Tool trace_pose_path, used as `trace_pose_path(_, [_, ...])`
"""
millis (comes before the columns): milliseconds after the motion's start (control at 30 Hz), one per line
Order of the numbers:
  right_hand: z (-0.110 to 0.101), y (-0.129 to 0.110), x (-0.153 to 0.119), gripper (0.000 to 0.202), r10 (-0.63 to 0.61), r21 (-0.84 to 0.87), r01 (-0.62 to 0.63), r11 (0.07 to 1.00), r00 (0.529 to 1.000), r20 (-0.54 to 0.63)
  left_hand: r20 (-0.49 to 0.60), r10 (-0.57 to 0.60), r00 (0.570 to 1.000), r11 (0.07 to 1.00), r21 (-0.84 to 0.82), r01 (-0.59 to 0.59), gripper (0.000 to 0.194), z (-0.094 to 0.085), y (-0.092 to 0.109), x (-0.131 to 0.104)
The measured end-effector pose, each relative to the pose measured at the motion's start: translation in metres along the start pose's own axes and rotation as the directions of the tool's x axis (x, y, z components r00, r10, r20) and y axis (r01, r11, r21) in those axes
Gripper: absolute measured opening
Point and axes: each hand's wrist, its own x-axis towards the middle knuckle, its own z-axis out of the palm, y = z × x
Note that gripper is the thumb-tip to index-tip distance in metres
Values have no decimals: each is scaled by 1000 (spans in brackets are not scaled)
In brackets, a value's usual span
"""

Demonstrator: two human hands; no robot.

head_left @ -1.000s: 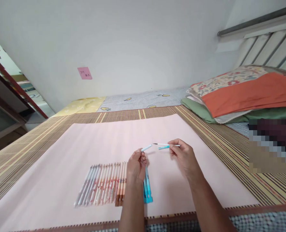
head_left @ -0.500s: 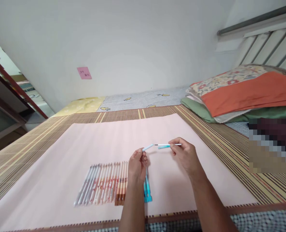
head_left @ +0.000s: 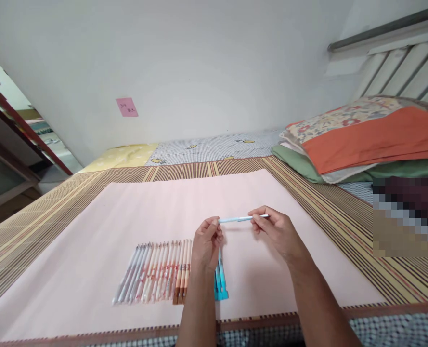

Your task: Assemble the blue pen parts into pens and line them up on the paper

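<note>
My left hand (head_left: 208, 241) pinches one end of a light blue pen barrel (head_left: 228, 220) between thumb and fingertips, above the pink sheet. My right hand (head_left: 273, 231) grips a thin white pen refill (head_left: 266, 216), whose white end sticks out past my fingers. The refill lines up with the barrel and its tip no longer shows; it appears to be inside. A bluer pen part (head_left: 245, 219) shows just left of my right fingertips. Below my left wrist lie several blue pens (head_left: 221, 282), partly hidden by my forearm.
Grey, white-and-pink (head_left: 159, 274) and orange-brown pens (head_left: 180, 284) lie in a row left of my forearm. The pink sheet (head_left: 145, 207) covers a striped mat (head_left: 318, 226). Folded bedding (head_left: 372, 140) is piled at the right, against the wall side.
My right hand has moved slightly left, bringing the refill into the barrel's open end. The gap between the two has closed, and the barrel is now nearly level.
</note>
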Motion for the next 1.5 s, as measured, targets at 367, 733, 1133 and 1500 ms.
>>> trace_pose_path(367, [13, 18, 3, 44, 45, 246, -47, 968, 999, 17, 81, 42, 996, 999, -36, -39, 33, 6, 4, -6])
trace_pose_path(733, [30, 27, 3, 47, 104, 262, -88, 961, 993, -49, 66, 66, 996, 998, 5, -66, 37, 10, -5, -8])
trace_pose_path(1133, [46, 38, 2, 53, 202, 337, -190, 922, 979, -1, 7, 139, 990, 989, 47, -140, 36, 11, -6, -7])
trace_pose_path(1500, [3, 34, 12, 48, 5, -52, -14, 999, 985, -171, 51, -253, 966, 776, -586, 234, 30, 11, 8, -9])
